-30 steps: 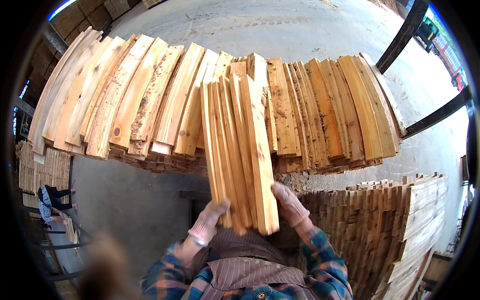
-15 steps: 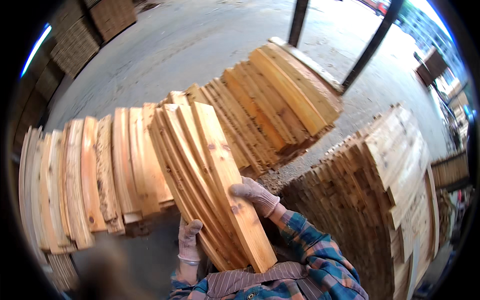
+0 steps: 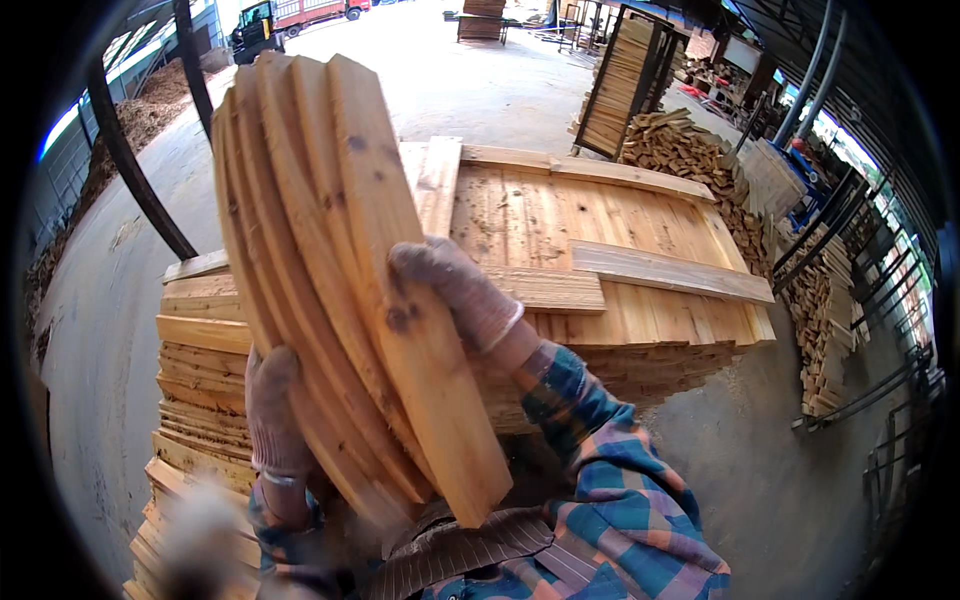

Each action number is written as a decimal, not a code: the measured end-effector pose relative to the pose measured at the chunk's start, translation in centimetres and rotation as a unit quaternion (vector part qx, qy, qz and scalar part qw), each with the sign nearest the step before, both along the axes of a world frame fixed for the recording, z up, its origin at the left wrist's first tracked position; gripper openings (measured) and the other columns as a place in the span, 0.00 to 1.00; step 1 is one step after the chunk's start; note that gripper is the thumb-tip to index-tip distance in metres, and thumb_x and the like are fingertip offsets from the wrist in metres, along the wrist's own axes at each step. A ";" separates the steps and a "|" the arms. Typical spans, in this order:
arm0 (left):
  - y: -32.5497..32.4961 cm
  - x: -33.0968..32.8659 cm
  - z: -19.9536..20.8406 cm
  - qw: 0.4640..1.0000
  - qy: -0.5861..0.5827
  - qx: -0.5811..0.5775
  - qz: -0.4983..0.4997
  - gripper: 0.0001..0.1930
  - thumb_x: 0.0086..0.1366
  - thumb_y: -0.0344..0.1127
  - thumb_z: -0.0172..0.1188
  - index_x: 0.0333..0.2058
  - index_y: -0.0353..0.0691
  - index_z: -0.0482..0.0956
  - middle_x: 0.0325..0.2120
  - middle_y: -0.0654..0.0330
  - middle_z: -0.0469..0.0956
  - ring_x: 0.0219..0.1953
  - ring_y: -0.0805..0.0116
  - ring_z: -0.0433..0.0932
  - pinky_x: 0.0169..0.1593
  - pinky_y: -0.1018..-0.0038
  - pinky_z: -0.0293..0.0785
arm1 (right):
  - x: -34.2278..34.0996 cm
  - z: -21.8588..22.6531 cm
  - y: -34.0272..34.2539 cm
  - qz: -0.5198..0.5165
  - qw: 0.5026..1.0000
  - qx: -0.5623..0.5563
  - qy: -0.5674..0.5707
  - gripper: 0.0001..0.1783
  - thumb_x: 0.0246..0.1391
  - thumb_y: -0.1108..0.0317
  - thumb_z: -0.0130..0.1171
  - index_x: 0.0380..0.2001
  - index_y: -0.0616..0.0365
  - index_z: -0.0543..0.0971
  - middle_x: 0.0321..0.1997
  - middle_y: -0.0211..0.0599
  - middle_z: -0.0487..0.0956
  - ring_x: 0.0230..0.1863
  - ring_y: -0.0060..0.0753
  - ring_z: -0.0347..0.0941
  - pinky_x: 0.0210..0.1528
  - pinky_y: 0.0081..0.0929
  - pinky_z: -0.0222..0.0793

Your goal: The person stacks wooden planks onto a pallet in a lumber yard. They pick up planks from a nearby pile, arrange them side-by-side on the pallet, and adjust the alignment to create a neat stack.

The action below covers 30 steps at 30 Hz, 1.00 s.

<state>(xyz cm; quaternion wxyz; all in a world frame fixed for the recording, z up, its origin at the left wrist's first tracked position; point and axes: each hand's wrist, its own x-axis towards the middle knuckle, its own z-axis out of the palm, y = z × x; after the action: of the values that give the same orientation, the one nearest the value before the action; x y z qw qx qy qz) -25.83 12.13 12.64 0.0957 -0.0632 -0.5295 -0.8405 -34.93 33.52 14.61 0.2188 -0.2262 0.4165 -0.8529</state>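
A bundle of several wooden boards rises upright in front of me, leaning slightly left, its lower ends close to my body. My right hand, in a pale knit glove, grips the bundle's right side, its thumb on the knotty face of the outermost board. Around the left side wraps my left hand, gloved too; part of its fingers is hidden by the wood. Behind the bundle stands a wide stack of boards, with loose strips lying across its top.
Another board stack runs along my left. Dark posts rise behind it. Farther off are a framed rack of wood, a heap of wood pieces, metal rails at the right and a red truck.
My view has swung right, from the left row of boards to the wide stack. The bundle has come along in both hands and now stands higher and nearer.
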 end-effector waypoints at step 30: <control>17.7 -26.4 -6.5 0.889 -0.055 -0.455 0.000 0.26 0.59 0.36 0.68 0.53 0.33 0.72 0.46 0.50 0.78 0.40 0.64 0.80 0.41 0.69 0.76 | -12.2 -1.6 31.5 -0.183 0.561 0.797 0.130 0.69 0.37 0.22 0.58 0.71 0.58 0.46 0.58 0.62 0.69 0.63 0.50 0.66 0.61 0.40 0.67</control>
<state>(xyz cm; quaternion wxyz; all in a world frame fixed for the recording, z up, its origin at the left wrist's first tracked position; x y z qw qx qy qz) -52.20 29.81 6.19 0.0269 -0.0534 -0.8581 -0.5101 -47.10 65.07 13.02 0.0930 0.0134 0.9831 -0.1568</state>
